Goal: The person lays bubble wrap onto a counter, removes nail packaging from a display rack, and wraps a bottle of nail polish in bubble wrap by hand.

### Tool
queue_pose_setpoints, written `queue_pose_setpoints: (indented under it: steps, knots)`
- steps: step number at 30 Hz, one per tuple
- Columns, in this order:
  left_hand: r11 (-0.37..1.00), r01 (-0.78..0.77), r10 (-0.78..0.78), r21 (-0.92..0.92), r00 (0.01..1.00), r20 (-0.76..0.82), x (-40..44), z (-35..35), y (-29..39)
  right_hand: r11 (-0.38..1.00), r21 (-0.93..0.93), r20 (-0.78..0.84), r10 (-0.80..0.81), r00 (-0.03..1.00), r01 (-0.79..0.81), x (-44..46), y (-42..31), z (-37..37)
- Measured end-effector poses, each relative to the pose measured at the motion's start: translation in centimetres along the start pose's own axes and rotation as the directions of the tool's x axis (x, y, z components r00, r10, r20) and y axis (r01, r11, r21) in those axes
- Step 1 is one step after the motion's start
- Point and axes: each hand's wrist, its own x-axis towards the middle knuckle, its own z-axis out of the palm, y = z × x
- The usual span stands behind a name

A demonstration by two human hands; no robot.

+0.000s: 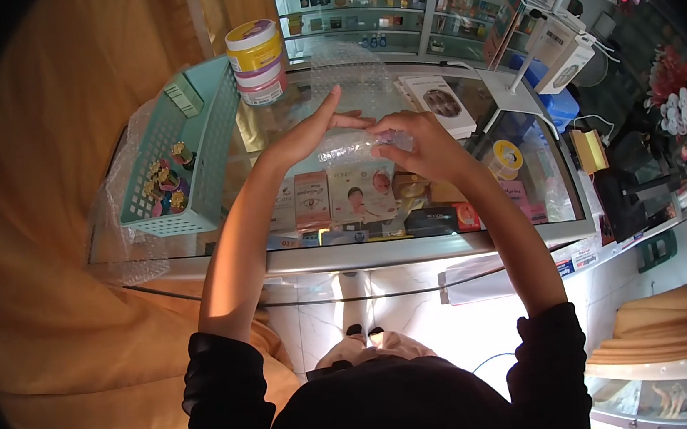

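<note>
Above the glass counter [281, 260], my left hand [314, 135] has its fingers stretched out, their tips close to my right hand. My right hand [418, 144] is curled, thumb and fingers around a small, clear, shiny wrapped item [390, 137] with a pinkish-purple tint; its exact shape is unclear. A shiny strip of clear plastic [344, 152] shows between the hands. Beyond them, a sheet of bubble wrap [349, 67] lies on the glass.
A teal basket [223, 147] with small decorated items and a box stands at left, beside stacked jars [256, 60]. At right are a white box [439, 104], a metal stand [518, 79] and a yellow-rimmed roll [507, 155]. Boxes show under the glass.
</note>
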Motion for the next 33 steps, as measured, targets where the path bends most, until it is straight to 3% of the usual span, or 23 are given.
queue_pose_setpoints:
  steps: [8,10,11,13,17,19,22,24,27,29,33]
  knots:
    - [1.0,0.007,-0.007,-0.011,1.0,-0.029,-0.1,-0.1,0.0,1.0,0.013,-0.028,0.018,0.999,-0.018,0.0,0.6,0.7]
    - [1.0,0.01,-0.01,-0.013,1.0,-0.029,-0.2,0.0,0.1,0.983,-0.147,-0.092,-0.127,0.988,0.112,0.0,0.7,0.6]
    - [1.0,0.013,-0.014,-0.013,1.0,-0.027,-0.2,0.1,0.2,0.983,-0.147,-0.093,-0.126,0.988,0.111,0.0,0.6,0.5]
    - [0.998,0.032,-0.032,-0.048,0.999,-0.008,-0.3,0.2,0.4,0.996,-0.087,-0.064,-0.026,0.998,0.02,0.1,0.3,0.4]
    - [0.999,0.024,-0.025,-0.037,0.999,-0.028,-0.5,0.3,0.5,0.99,-0.129,-0.083,-0.06,0.995,0.049,0.1,0.1,0.4]
    - [0.999,0.005,-0.007,-0.037,0.999,-0.041,-0.4,0.4,0.4,0.962,-0.264,-0.005,-0.077,0.997,0.073,0.3,0.1,0.4]
    - [0.998,0.01,-0.013,-0.059,0.999,-0.043,-0.5,0.3,0.4,0.939,-0.318,0.012,-0.132,0.991,0.129,0.3,-0.3,0.2]
    - [0.996,0.027,-0.03,-0.081,0.999,-0.031,-0.5,0.4,0.5,0.955,-0.284,0.027,-0.08,0.996,0.085,0.3,-0.1,0.1]
    - [0.994,-0.113,0.112,0.0,0.99,-0.083,-0.9,0.7,0.5,0.969,-0.244,0.069,-0.018,0.997,0.034,0.5,-0.3,-0.1]
    - [0.968,-0.201,0.224,0.15,0.962,-0.158,-1.3,0.6,0.9,0.969,-0.246,0.085,-0.012,0.996,0.033,0.4,-0.5,-0.3]
    - [0.947,-0.242,0.265,0.211,0.96,-0.089,-1.2,0.6,0.4,0.98,-0.194,0.179,-0.004,0.984,0.039,-0.4,-1.6,-0.8]
